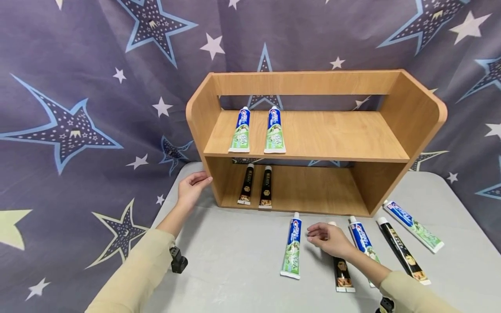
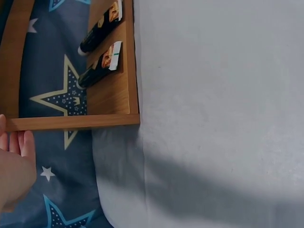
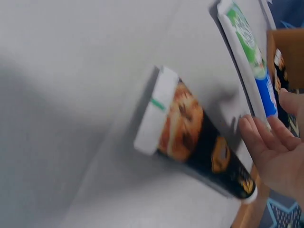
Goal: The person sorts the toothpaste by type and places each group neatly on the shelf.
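My left hand (image 1: 192,189) holds the front edge of the left side panel of a wooden two-tier shelf (image 1: 305,82); in the left wrist view its fingers (image 2: 27,145) lie against the panel's outer face. My right hand (image 1: 332,241) hovers above the table with fingers loosely bent and nothing in them. Beneath it lies a black toothpaste tube (image 1: 342,276), its cap end partly covered by the hand. Left of the fingertips is a blue-and-green toothpaste tube (image 1: 292,248), cap toward the shelf.
Two blue-and-green tubes (image 1: 275,130) lie on the upper shelf board, and two black tubes (image 1: 247,184) on the lower one. Right of my right hand are another blue-and-green tube (image 1: 362,237), a black tube (image 1: 403,250) and a further blue-and-green tube (image 1: 415,226). A star-patterned curtain (image 1: 98,108) hangs behind.
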Motion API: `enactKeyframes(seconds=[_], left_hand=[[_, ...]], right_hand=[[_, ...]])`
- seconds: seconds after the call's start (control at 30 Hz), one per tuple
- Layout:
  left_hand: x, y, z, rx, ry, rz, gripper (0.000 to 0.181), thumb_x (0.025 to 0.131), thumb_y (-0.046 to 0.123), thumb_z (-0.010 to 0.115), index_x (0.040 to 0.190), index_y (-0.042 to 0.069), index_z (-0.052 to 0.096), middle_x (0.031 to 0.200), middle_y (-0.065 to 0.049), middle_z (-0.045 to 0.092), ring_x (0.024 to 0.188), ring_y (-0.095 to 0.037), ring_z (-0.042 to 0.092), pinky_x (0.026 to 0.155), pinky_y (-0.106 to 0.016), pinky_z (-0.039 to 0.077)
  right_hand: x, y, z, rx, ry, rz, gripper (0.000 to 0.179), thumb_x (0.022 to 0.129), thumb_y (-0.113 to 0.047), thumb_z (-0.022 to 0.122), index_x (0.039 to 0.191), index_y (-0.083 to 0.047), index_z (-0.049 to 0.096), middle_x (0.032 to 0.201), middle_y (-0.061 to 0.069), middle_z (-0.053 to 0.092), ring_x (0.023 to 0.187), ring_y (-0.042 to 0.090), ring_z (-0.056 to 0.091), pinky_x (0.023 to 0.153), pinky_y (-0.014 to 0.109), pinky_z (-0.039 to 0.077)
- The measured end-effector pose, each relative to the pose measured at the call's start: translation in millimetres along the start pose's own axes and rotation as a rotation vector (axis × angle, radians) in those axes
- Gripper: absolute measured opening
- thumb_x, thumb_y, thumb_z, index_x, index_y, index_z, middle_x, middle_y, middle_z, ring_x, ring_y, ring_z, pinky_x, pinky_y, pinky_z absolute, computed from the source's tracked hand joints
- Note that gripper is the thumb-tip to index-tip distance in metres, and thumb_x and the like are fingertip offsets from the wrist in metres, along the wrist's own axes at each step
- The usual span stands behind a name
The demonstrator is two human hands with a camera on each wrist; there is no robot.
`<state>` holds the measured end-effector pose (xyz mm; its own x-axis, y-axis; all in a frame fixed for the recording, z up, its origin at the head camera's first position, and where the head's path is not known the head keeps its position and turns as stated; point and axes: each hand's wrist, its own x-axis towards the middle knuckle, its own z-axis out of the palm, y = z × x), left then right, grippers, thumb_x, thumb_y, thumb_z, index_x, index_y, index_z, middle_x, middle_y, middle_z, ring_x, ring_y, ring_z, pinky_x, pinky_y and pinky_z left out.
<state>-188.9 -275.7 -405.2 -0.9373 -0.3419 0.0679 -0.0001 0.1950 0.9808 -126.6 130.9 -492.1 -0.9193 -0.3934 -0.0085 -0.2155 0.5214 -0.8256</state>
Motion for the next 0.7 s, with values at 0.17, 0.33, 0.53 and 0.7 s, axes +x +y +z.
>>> enactKeyframes(seconds=[0.17,0.33,0.53,0.7], left_hand=[[1.9,0.6,-1.5,0.044,-0.01,-0.042,0.034,0.082,0.013,0.074,0.11,-0.004,0.067,0.082,0.018,0.067,0.075,0.009,0.06,0.072,-0.007,0.05],[5.3,3.0,-3.2,0.065,-0.032,-0.106,0.039,0.084,0.014,0.074,0.117,-0.004,0.064,0.086,0.015,0.068,0.074,0.01,0.059,0.073,-0.005,0.049],[5.7,5.1,-4.1,0.068,-0.05,-0.123,0.04,0.084,0.016,0.074,0.118,-0.002,0.064,0.088,0.015,0.067,0.077,0.01,0.059,0.074,-0.005,0.049],[8.4,1.7,-5.8,0.051,-0.061,-0.115,0.039,0.085,0.014,0.072,0.118,-0.003,0.062,0.08,0.022,0.062,0.077,0.01,0.06,0.074,-0.006,0.051]], right_hand=[[0.4,-9.9,19.5,-0.041,0.033,0.07,0.033,0.083,-0.015,0.074,0.108,0.004,0.064,0.101,0.016,0.072,0.083,0.018,0.068,0.069,0.016,0.054],[2.1,-21.9,34.7,0.0,0.119,0.231,0.038,0.077,-0.011,0.078,0.108,0.004,0.063,0.098,0.014,0.071,0.08,0.014,0.066,0.065,0.017,0.054],[3.1,-30.4,44.3,0.053,0.182,0.298,0.048,0.07,-0.005,0.081,0.111,0.008,0.059,0.092,0.016,0.069,0.075,0.015,0.065,0.061,0.018,0.053],[4.4,-32.0,50.0,0.047,0.201,0.306,0.051,0.067,-0.003,0.083,0.11,0.007,0.058,0.089,0.015,0.067,0.073,0.011,0.062,0.059,0.015,0.051]])
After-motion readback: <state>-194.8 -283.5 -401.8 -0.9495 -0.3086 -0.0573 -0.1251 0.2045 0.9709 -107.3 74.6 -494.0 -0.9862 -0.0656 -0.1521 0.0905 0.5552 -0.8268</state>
